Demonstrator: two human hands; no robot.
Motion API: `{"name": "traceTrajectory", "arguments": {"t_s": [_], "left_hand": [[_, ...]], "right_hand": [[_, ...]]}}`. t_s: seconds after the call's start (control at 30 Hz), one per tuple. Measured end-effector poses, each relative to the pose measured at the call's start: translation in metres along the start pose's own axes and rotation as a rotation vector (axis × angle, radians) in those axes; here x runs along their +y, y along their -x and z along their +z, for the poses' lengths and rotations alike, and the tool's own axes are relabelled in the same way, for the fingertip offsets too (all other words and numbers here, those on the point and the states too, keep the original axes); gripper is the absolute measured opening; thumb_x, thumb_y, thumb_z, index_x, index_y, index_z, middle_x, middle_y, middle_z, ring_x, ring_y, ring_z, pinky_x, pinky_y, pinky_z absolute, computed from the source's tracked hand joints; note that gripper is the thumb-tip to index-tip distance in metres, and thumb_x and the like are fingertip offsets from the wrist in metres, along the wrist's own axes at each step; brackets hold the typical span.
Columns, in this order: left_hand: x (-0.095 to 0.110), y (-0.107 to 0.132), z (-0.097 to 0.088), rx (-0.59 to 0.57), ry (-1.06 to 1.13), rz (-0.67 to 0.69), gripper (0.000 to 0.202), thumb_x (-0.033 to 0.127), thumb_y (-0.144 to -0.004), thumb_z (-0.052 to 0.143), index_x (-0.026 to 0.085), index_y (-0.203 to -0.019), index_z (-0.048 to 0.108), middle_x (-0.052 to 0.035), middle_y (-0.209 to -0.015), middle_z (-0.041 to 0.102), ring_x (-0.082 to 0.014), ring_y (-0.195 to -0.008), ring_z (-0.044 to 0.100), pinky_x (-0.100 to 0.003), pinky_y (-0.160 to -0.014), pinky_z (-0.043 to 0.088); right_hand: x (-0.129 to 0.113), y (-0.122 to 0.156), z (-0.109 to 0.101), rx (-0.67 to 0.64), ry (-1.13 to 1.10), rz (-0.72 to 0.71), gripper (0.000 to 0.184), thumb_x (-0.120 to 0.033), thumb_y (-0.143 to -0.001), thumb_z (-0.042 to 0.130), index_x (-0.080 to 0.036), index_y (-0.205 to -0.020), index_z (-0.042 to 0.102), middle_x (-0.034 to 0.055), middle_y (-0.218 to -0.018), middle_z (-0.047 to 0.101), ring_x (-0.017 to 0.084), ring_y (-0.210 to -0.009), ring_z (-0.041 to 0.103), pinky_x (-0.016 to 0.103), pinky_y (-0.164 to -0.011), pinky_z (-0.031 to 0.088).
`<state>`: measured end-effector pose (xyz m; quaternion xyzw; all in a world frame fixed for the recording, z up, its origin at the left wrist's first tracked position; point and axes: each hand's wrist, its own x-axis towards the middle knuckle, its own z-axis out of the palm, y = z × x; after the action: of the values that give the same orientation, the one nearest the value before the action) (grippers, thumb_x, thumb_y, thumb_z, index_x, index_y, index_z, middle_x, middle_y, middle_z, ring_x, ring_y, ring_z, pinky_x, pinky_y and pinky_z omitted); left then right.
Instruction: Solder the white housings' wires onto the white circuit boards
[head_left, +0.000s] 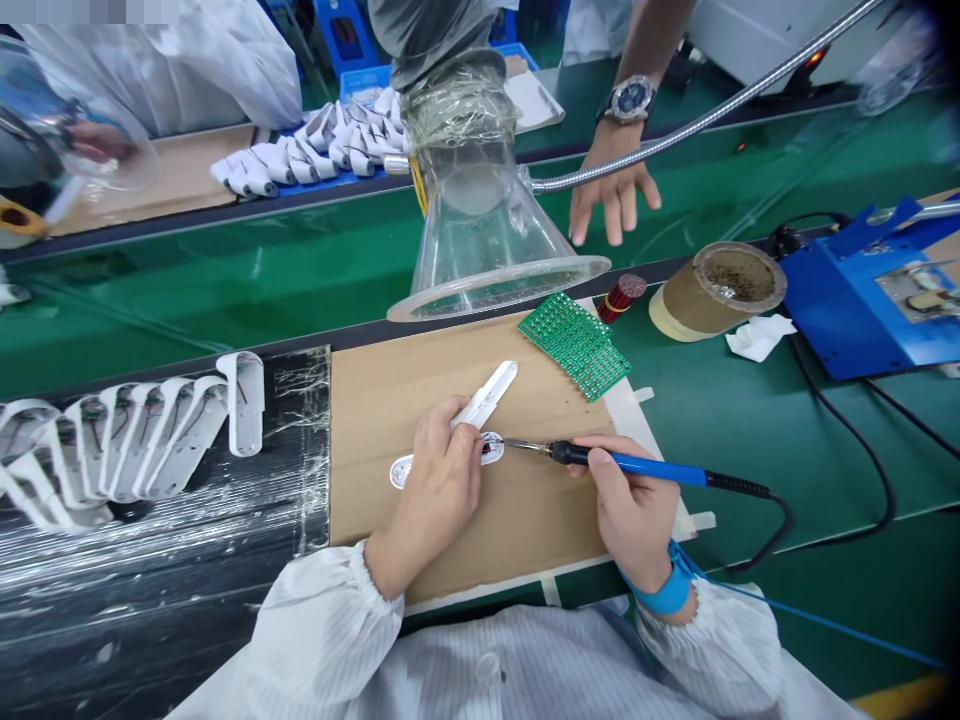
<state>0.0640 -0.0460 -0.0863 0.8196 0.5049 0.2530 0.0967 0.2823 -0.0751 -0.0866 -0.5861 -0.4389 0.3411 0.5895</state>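
Note:
My left hand (pixel 442 465) is closed over a white plastic housing (pixel 403 471) on the cardboard sheet (pixel 532 530). A longer white part (pixel 491 390) of it sticks out beyond my fingers, angled up and to the right. In my right hand (pixel 634 500) is a blue-handled soldering iron (pixel 652 468), held like a pen. Its tip points left and reaches the housing's right end, where small dark parts and wires show. Whether the tip touches them I cannot tell. My left palm hides the housing's middle. Green circuit boards (pixel 574 340) lie stacked at the cardboard's upper right.
A clear fume hood (pixel 495 240) hangs above the cardboard. Several white housings with wires (pixel 165 440) lie at left on black film. At right stand a red wire bundle (pixel 622 297), a brown pot (pixel 705 290) and a blue device (pixel 877 290). A co-worker's hand (pixel 615 180) reaches in opposite.

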Motion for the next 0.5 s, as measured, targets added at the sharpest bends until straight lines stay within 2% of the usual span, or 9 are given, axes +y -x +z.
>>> {"name": "traceTrajectory", "arguments": {"t_s": [0.5], "left_hand": [[-0.0018, 0.001, 0.0013, -0.008, -0.05, 0.013, 0.013, 0.009, -0.108, 0.048, 0.022, -0.106, 0.047, -0.017, -0.141, 0.053, -0.0316, -0.126, 0.059, -0.052, -0.101, 0.059]], "right_hand": [[-0.0023, 0.0, 0.001, -0.012, 0.008, 0.004, 0.01, -0.026, -0.093, 0.073, -0.023, -0.089, 0.082, 0.0002, -0.069, 0.077, 0.017, -0.059, 0.074, 0.026, -0.056, 0.059]]}}
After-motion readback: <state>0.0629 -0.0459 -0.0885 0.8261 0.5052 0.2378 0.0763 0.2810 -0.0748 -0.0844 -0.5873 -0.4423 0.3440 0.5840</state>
